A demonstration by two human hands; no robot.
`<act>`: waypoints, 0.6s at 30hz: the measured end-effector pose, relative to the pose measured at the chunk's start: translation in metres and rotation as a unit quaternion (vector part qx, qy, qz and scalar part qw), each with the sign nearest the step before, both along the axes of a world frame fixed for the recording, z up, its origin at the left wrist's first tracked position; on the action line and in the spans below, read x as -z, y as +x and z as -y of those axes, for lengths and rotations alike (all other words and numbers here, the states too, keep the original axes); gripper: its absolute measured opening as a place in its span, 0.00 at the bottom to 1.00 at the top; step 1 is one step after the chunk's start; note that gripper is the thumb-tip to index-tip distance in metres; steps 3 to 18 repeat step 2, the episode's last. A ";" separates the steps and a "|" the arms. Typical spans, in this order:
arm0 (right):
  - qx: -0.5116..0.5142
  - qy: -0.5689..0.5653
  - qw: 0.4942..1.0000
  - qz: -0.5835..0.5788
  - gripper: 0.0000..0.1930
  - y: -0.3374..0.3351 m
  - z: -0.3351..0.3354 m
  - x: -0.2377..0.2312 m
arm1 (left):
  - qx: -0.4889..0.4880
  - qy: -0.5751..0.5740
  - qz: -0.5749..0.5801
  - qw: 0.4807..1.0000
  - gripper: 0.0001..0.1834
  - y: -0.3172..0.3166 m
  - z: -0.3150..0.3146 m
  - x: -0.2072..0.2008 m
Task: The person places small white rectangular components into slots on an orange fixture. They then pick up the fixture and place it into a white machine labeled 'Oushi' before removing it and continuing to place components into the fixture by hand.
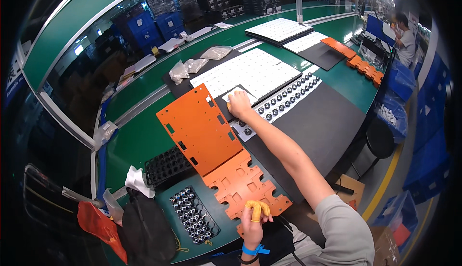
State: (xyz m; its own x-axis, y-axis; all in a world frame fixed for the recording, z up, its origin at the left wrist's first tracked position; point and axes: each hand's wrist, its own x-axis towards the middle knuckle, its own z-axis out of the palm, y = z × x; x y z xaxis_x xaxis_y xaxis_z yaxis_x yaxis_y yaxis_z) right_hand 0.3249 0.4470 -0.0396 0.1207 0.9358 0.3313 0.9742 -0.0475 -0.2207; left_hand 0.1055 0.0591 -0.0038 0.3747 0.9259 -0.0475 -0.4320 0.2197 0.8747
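My right hand (239, 104) reaches far forward, fingers curled down at a small white sheet (246, 93) on a dark pad; its fingertips are hidden, so what it pinches cannot be made out. Close to my body, my left hand (252, 219) is closed, with yellow finger covers and a blue wrist strap. It sits over the near edge of an orange fixture plate with cut-outs (240, 182); anything inside its fingers is too small to tell. Hinged to that plate, a flat orange lid (199, 129) stands folded back, beside my right hand.
Rows of round black parts (288, 97) lie on a white strip beside large white sheets (250, 71). A black mat (317, 126) covers the right side. Left of the fixture stand a black tray of small round parts (195, 215) and an empty-looking black tray (166, 166). Plastic bags (187, 68) lie behind.
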 end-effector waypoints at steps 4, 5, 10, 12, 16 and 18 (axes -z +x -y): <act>-0.010 -0.025 0.999 -0.028 0.22 0.000 0.000 -0.008 | -0.005 -0.005 -0.003 1.000 0.13 0.000 0.000 0.001; -0.010 -0.025 0.999 -0.028 0.22 0.000 0.000 -0.008 | -0.005 -0.005 -0.003 1.000 0.13 0.000 0.000 0.001; -0.010 -0.025 0.999 -0.028 0.22 0.000 0.000 -0.008 | -0.005 -0.005 -0.003 1.000 0.13 0.000 0.000 0.001; -0.010 -0.025 0.999 -0.028 0.22 0.000 0.000 -0.008 | -0.005 -0.005 -0.003 1.000 0.13 0.000 0.000 0.001; -0.010 -0.025 0.999 -0.028 0.22 0.000 0.000 -0.008 | -0.005 -0.005 -0.003 1.000 0.13 0.000 0.000 0.001; -0.010 -0.025 0.999 -0.028 0.22 0.000 0.000 -0.008 | -0.005 -0.005 -0.003 1.000 0.13 0.000 0.000 0.001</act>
